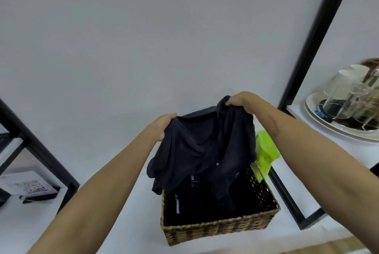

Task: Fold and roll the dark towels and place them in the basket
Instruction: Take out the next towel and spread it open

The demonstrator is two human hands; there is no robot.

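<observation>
Dark towel point(202, 147) is hanging in the air right over the basket point(217, 228), and both hands are holding it up by its top edge. The left hand point(163, 125) is gripping the left corner with its fingers curled into the cloth, and the right hand point(241, 103) is pinching a bunched-up bit of the fabric a little higher and further back. So both grips are closed tight on the towel, nothing loose about them. The cloth is sagging in the middle between the two hands and drooping in crumpled folds, with its lower corners dangling down to about the basket's rim, or maybe just inside it, hard to tell.

The basket itself is a woven wicker one, rectangular, sitting on a white table point(127, 212). Inside it's looking pretty dark, more dark fabric lying in the bottom with some small white markings showing, but I can't make out how many pieces are in there or whether they're rolled.

Just behind the basket on the right, something bright green point(266, 151) is peeking out from behind the towel, can't say what it is. Off to the far right a white plate point(336, 130) is sitting on a shelf with clear glasses point(340, 98) turned upside down on it. On the far left a card with a QR code point(30, 187) is propped up on a lower shelf, behind a black frame bar point(41, 151).
</observation>
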